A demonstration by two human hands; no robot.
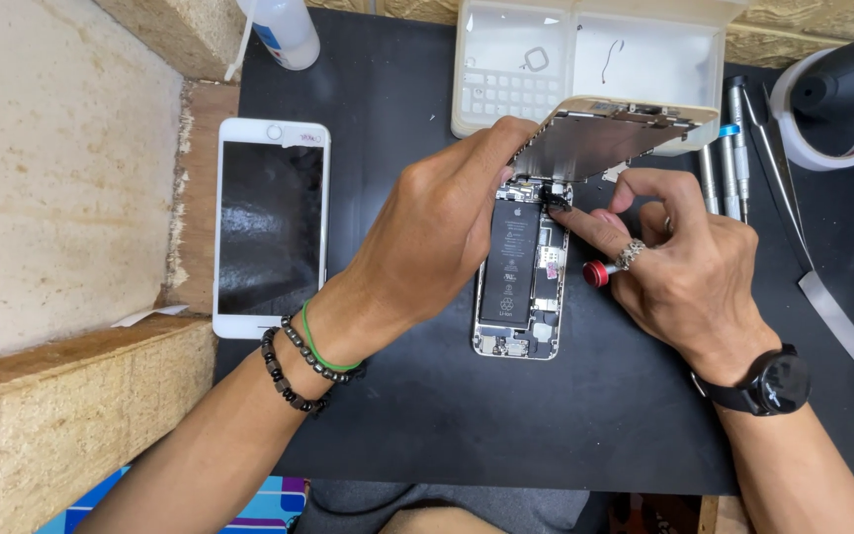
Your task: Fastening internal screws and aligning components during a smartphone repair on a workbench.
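A left hand pinches the lifted screen panel steady above an opened phone while the right hand, gripping a red-handled screwdriver, fingertip-presses connectors gently, best without straining cables.

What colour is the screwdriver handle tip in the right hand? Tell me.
Red, seen in the head view: the screwdriver handle tip peeks out under the right hand.
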